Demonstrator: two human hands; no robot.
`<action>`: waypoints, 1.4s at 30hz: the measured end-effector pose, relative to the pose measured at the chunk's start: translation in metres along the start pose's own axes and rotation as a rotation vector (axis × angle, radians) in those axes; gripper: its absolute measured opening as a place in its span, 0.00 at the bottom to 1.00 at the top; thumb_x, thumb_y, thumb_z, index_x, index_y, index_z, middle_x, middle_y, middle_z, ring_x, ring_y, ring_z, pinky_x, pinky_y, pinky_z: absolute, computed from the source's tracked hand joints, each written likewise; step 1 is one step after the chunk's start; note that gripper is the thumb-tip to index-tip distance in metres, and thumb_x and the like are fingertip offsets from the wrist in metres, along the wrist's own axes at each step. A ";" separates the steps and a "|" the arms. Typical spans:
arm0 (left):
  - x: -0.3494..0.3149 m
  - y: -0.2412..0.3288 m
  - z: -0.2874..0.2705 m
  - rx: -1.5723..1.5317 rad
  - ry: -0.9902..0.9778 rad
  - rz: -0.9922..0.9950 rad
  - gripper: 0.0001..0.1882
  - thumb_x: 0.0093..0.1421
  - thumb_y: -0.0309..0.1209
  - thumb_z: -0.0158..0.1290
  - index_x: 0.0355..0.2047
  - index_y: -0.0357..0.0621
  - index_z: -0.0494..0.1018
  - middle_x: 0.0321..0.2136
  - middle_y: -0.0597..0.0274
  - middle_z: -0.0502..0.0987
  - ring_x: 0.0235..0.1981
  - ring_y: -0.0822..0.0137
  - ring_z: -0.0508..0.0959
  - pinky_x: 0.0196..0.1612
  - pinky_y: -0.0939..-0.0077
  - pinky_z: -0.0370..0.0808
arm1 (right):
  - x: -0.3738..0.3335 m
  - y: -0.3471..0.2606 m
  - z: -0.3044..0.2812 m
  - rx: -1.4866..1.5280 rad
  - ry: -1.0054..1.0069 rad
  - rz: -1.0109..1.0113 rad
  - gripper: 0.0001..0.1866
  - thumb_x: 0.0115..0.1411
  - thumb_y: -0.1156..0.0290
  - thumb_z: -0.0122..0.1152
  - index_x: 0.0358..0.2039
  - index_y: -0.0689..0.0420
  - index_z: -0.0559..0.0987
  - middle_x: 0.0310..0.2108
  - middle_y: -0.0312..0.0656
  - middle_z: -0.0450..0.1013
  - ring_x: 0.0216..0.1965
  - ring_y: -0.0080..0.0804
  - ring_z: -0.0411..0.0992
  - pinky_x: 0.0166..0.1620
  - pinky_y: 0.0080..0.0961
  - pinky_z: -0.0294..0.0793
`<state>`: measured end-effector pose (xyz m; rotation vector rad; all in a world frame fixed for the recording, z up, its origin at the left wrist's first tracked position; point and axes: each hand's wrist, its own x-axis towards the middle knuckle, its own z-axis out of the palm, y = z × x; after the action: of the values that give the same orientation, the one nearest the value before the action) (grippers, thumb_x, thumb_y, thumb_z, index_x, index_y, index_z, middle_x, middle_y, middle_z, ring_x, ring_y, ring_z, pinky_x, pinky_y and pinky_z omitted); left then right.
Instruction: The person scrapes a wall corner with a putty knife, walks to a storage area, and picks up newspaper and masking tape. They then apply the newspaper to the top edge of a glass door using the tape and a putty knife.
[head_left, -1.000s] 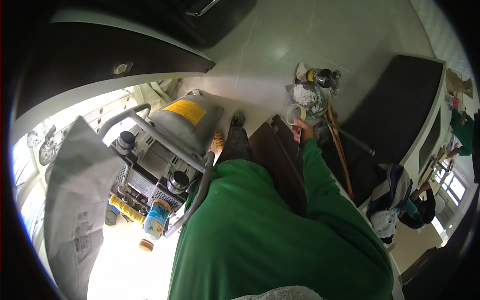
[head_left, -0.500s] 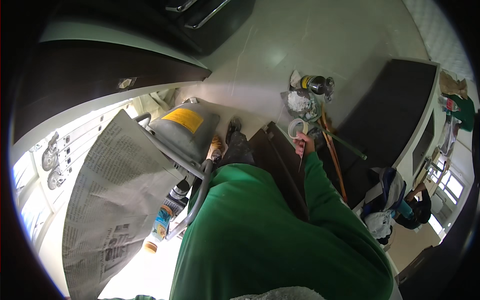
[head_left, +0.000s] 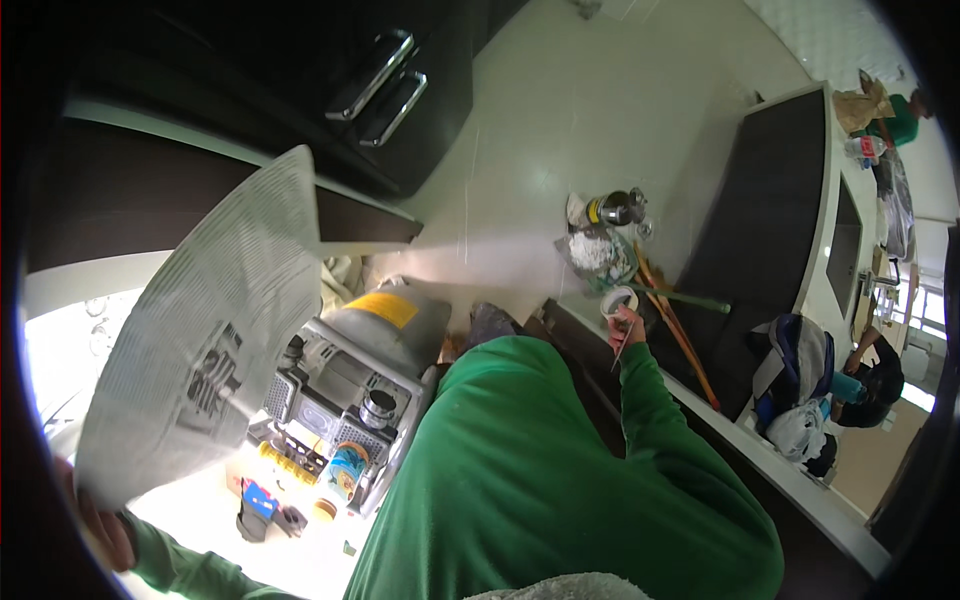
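My left hand (head_left: pixel 108 530), at the lower left edge, grips the lower corner of a large newspaper sheet (head_left: pixel 215 320). The sheet hangs spread out and is smeared by motion. In my right hand (head_left: pixel 627 328), a roll of pale tape (head_left: pixel 619 299) sticks up above closed fingers. A thin flat strip (head_left: pixel 619 354) points down from the same hand; its kind is unclear. Between the newspaper and my green-clad body stands a grey machine (head_left: pixel 410 318) with a yellow label and a tubular frame. Next to it is a blue-labelled bottle (head_left: pixel 346 468) with an orange cap.
An open bag of white lumpy material (head_left: pixel 592 250), a can (head_left: pixel 612 208) and long wooden sticks (head_left: pixel 680 345) lie ahead to the right. Dark cabinets with chrome handles (head_left: pixel 395 105) stand at upper left. Along the right are a backpack (head_left: pixel 785 360) and another person (head_left: pixel 870 375).
The newspaper has swung up and left, uncovering the machine's frame and tools beside it. My left hand has come into view. My right hand still holds the tape roll.
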<state>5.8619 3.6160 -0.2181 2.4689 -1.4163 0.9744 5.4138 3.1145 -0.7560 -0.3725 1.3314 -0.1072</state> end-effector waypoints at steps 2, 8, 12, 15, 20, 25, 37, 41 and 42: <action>0.005 -0.005 0.011 -0.136 -0.012 -0.108 0.07 0.57 0.26 0.49 0.26 0.34 0.73 0.19 0.60 0.70 0.18 0.71 0.69 0.20 0.81 0.64 | -0.007 -0.014 0.012 -0.005 -0.020 -0.062 0.13 0.54 0.56 0.60 0.29 0.52 0.73 0.19 0.35 0.72 0.09 0.20 0.58 0.10 0.20 0.54; 0.023 -0.008 0.048 -0.440 0.006 -0.234 0.08 0.54 0.20 0.46 0.32 0.30 0.73 0.25 0.58 0.72 0.24 0.70 0.70 0.28 0.78 0.64 | -0.014 -0.041 0.031 -0.070 0.008 -0.195 0.14 0.50 0.57 0.62 0.28 0.53 0.74 0.18 0.33 0.71 0.10 0.20 0.55 0.13 0.20 0.50; 0.040 0.019 0.076 -0.542 -0.037 -0.183 0.05 0.50 0.19 0.46 0.27 0.31 0.71 0.22 0.61 0.67 0.22 0.71 0.65 0.25 0.77 0.58 | -0.007 -0.054 0.033 -0.061 0.028 -0.174 0.14 0.49 0.57 0.62 0.30 0.52 0.73 0.18 0.33 0.71 0.10 0.21 0.54 0.14 0.20 0.51; 0.050 0.038 0.087 -0.444 -0.189 -0.141 0.08 0.49 0.22 0.47 0.28 0.29 0.72 0.22 0.56 0.67 0.22 0.65 0.66 0.27 0.75 0.61 | -0.025 -0.053 0.052 -0.119 0.000 -0.264 0.13 0.51 0.57 0.61 0.32 0.50 0.74 0.18 0.33 0.71 0.11 0.20 0.55 0.15 0.20 0.51; 0.026 0.034 0.126 -0.462 -0.011 -0.153 0.05 0.47 0.24 0.46 0.23 0.33 0.66 0.19 0.53 0.62 0.20 0.60 0.63 0.25 0.67 0.57 | -0.015 -0.057 0.033 -0.034 -0.010 -0.229 0.13 0.53 0.55 0.62 0.30 0.47 0.71 0.19 0.31 0.70 0.10 0.15 0.51 0.13 0.20 0.49; 0.017 0.038 0.179 -0.700 -0.259 -0.306 0.09 0.48 0.24 0.44 0.27 0.31 0.71 0.23 0.52 0.70 0.24 0.61 0.68 0.29 0.70 0.64 | -0.040 -0.079 0.054 -0.037 0.121 -0.381 0.08 0.54 0.62 0.59 0.27 0.52 0.73 0.21 0.35 0.71 0.09 0.17 0.51 0.12 0.20 0.47; 0.216 0.209 0.457 -1.046 -0.510 -0.175 0.07 0.49 0.22 0.51 0.29 0.32 0.74 0.22 0.49 0.71 0.21 0.51 0.71 0.25 0.66 0.68 | -0.013 -0.299 0.156 0.059 -0.094 -0.617 0.25 0.62 0.48 0.48 0.37 0.62 0.76 0.26 0.44 0.76 0.09 0.21 0.57 0.13 0.19 0.54; 0.335 0.275 0.544 -1.038 -0.509 0.119 0.09 0.52 0.23 0.52 0.34 0.34 0.76 0.23 0.48 0.72 0.22 0.52 0.72 0.28 0.67 0.70 | -0.013 -0.368 0.184 0.145 -0.137 -0.818 0.30 0.65 0.45 0.39 0.37 0.62 0.75 0.27 0.45 0.76 0.07 0.18 0.52 0.11 0.18 0.47; 0.356 0.296 0.567 -1.094 -0.464 0.126 0.10 0.52 0.23 0.52 0.36 0.35 0.76 0.23 0.49 0.72 0.22 0.53 0.73 0.28 0.66 0.69 | -0.007 -0.379 0.187 0.152 -0.094 -0.858 0.30 0.65 0.45 0.38 0.37 0.62 0.75 0.27 0.45 0.76 0.08 0.18 0.52 0.12 0.17 0.47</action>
<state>6.0111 2.9609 -0.5086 1.7712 -1.5961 -0.3866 5.6426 2.8001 -0.5915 -0.7878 0.9866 -0.8889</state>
